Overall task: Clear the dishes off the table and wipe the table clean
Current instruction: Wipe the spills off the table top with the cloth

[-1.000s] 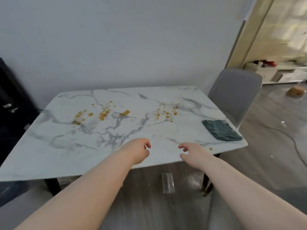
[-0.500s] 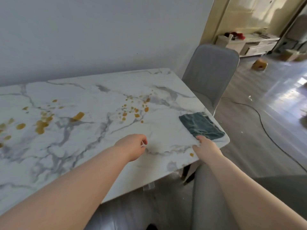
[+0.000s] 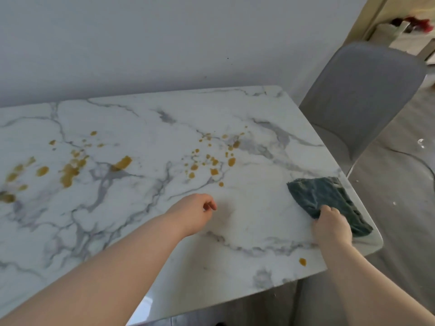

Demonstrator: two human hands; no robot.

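The right hand (image 3: 330, 225) curls its fingers round the near edge of a dark teal, rumpled cloth (image 3: 329, 194), which lies by the right near corner of the white, grey-veined marble tabletop (image 3: 141, 231). The left hand (image 3: 193, 212) is over the tabletop's middle, fingers loosely curled and holding nothing. Beyond it, amber spill spots (image 3: 211, 161) are scattered in patches across the tabletop, and a grey upholstered chair (image 3: 362, 95) stands at the right end.

One head-worn wide view looks forward and down, close behind the left grip (image 3: 193, 214) and right grip (image 3: 330, 223), over the counter (image 3: 254, 222) toward the wall (image 3: 164, 43)
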